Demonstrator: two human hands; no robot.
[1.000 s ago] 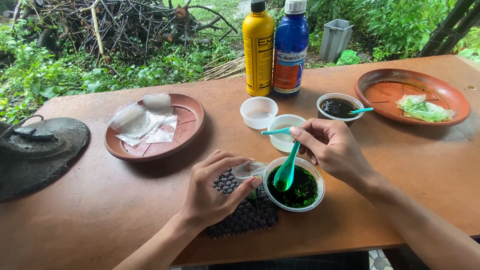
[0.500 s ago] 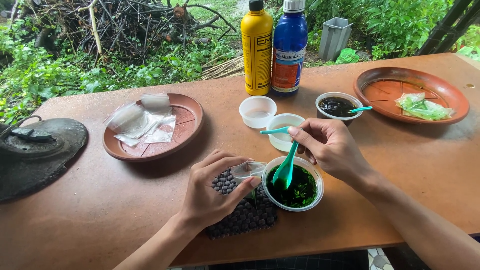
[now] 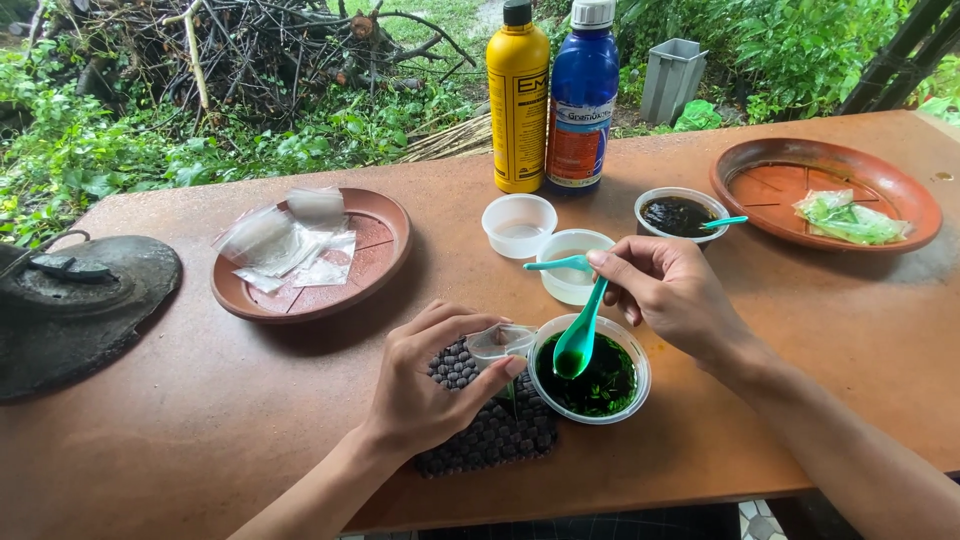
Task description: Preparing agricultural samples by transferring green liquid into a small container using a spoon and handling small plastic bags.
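My right hand (image 3: 672,295) holds a green plastic spoon (image 3: 579,340) by its handle, its bowl dipped just above the dark green plants and liquid in a clear round cup (image 3: 632,395). My left hand (image 3: 430,385) pinches a small clear plastic bag (image 3: 497,342) against the cup's left rim. Both rest over a black beaded mat (image 3: 495,432) at the table's front edge.
Behind the cup stand a white cup with a teal spoon (image 3: 572,265), an empty clear cup (image 3: 518,224), a dark-liquid cup (image 3: 680,214), a yellow bottle (image 3: 517,100) and a blue bottle (image 3: 583,100). A terracotta saucer of bags (image 3: 368,275) lies left, another saucer (image 3: 900,200) right, a dark lid (image 3: 90,310) far left.
The spoon has tipped more upright and lifted slightly over the cup. My left hand keeps the small bag at the rim.
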